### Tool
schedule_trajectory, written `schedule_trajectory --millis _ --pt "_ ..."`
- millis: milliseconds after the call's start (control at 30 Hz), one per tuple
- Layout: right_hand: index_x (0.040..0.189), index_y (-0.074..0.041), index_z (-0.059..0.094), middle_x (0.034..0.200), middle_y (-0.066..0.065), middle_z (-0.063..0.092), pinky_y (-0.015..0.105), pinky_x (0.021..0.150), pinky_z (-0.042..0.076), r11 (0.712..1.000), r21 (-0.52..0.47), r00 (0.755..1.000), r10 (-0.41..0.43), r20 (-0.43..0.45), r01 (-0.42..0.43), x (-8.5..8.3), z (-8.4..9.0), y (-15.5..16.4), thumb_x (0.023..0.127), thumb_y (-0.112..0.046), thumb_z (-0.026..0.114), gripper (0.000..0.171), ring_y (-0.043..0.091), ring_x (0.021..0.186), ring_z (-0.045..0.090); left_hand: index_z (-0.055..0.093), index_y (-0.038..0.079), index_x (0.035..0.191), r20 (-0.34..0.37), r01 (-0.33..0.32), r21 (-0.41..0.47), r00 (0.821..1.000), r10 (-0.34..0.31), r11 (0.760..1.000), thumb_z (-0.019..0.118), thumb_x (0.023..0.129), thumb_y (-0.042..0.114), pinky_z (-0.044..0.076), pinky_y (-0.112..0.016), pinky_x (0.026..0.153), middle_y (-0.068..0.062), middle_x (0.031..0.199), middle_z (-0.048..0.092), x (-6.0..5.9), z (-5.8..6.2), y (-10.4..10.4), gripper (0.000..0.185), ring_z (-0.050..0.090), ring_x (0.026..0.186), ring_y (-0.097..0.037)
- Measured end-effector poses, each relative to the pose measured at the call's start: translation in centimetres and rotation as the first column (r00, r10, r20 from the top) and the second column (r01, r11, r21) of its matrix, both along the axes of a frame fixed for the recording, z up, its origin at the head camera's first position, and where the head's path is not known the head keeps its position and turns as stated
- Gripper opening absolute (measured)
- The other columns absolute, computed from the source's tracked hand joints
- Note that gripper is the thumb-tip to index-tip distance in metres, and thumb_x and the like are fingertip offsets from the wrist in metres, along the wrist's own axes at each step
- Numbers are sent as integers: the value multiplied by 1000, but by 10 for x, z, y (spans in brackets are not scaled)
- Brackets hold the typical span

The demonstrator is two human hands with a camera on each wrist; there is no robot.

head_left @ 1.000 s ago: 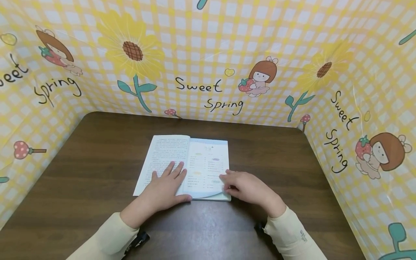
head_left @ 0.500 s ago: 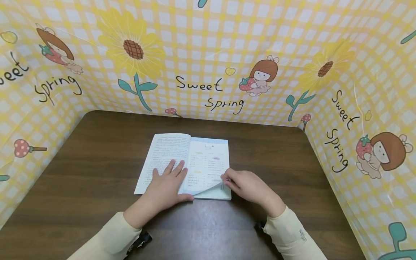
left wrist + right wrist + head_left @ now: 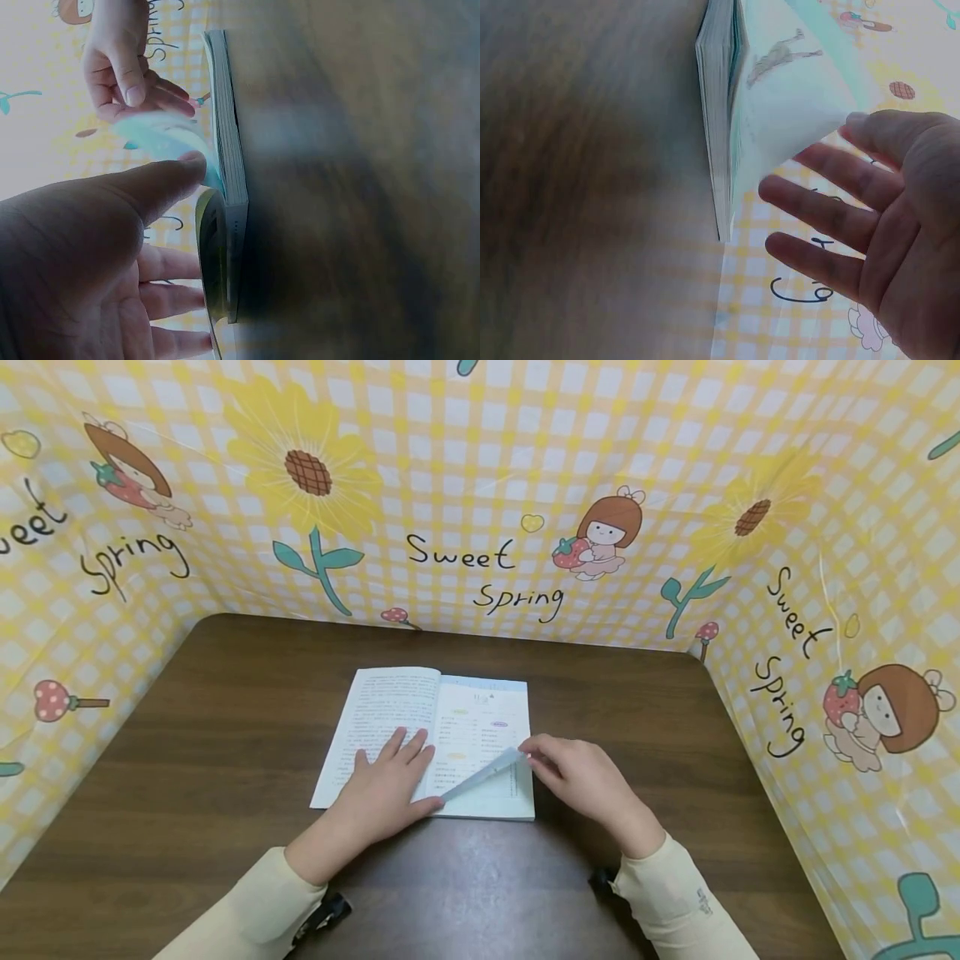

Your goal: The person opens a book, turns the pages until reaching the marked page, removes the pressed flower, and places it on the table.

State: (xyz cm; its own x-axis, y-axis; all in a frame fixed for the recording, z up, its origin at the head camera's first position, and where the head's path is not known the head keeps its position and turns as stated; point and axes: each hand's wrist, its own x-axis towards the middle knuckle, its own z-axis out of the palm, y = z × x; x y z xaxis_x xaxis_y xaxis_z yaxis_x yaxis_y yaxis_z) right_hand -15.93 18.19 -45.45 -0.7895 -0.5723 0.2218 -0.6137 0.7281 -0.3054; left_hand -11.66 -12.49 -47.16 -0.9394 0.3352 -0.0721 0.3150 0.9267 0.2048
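Observation:
An open book [image 3: 382, 693] lies on the brown table, its left page full of printed text and its right page set with short lines and small coloured labels. Across the left page and the fold my left hand [image 3: 382, 789] rests with its fingers spread, the thumb near the lower edge by the spine. My right hand [image 3: 585, 777] pinches the corner of a right-hand page [image 3: 802, 97] between thumb and index finger. That page is lifted and curls up and inward, baring part of the printed page beneath. In the right wrist view the other fingers extend loosely below the corner.
The dark wooden table [image 3: 187, 735] stretches around the book on all sides. A yellow checked cloth [image 3: 450, 460] with flowers and cartoon figures walls the table at the back, left and right. Dark straps [image 3: 322, 918] show at both sleeves.
The right hand has taken the lower right page corner and raised it up and slightly away, so the page folds further over. The left hand has stayed almost in place on the book.

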Motion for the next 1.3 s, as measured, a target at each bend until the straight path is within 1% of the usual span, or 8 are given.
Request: schedule_trajectory --millis 100,200,300,400,633,800,1000,1300 --pt "125 -22 70 116 -5 75 32 73 55 999 -30 999 -40 3 40 -1 1 1 99 -20 70 26 11 82 67 39 12 159 0 -4 25 1000 4 1000 68 93 57 29 -82 103 -11 165 36 0 1 -1 85 25 155 -38" --pt "132 -20 67 126 -3 72 37 81 58 997 -53 997 -60 41 63 -2 0 1 99 -20 70 33 17 97 71 20 16 165 -10 -12 55 1000 12 998 70 92 53 30 -81 103 -12 167 31 0 2 -1 96 27 154 -38" --pt "135 -19 66 130 -2 70 40 88 58 997 -45 995 -64 75 68 -3 -1 2 100 -22 68 36 17 109 71 -2 21 167 -46 -13 91 999 17 996 73 91 48 33 -81 102 -14 170 21 0 2 -1 110 25 154 -40" --pt "136 -18 64 132 -2 69 41 97 56 998 -23 995 -55 87 57 -3 -3 2 101 -26 67 37 16 119 67 -11 22 165 -109 -5 121 994 18 993 75 90 43 38 -79 99 -17 172 6 0 2 -2 116 19 155 -43" --pt "139 -16 64 134 0 68 39 103 52 1000 25 993 3 117 -6 -2 -4 0 100 -23 67 39 15 123 65 -2 19 166 -218 6 125 976 22 992 79 88 34 46 -74 94 -16 171 -18 -1 1 -3 114 5 156 -45" --pt "137 -13 66 133 2 69 38 104 52 995 49 988 78 131 -85 -1 -5 -1 100 -20 67 37 16 124 65 13 19 166 -279 18 69 960 2 997 81 84 31 30 -81 104 -16 169 -23 -3 2 -4 107 -3 156 -46" --pt "135 -13 67 134 1 68 38 105 51 984 74 981 150 123 -159 -2 -9 -1 100 -19 68 36 17 124 64 22 26 165 -322 85 -17 943 -86 996 73 87 27 1 -81 112 -13 171 -18 -6 0 -8 93 -9 158 -42" --pt "136 -14 66 144 3 63 46 113 43 975 81 970 193 148 -206 -2 -10 -1 100 -22 67 37 22 135 57 30 26 163 -354 268 -66 894 -274 961 65 87 19 4 -74 117 -6 174 2 -10 -5 -15 84 2 159 -38"
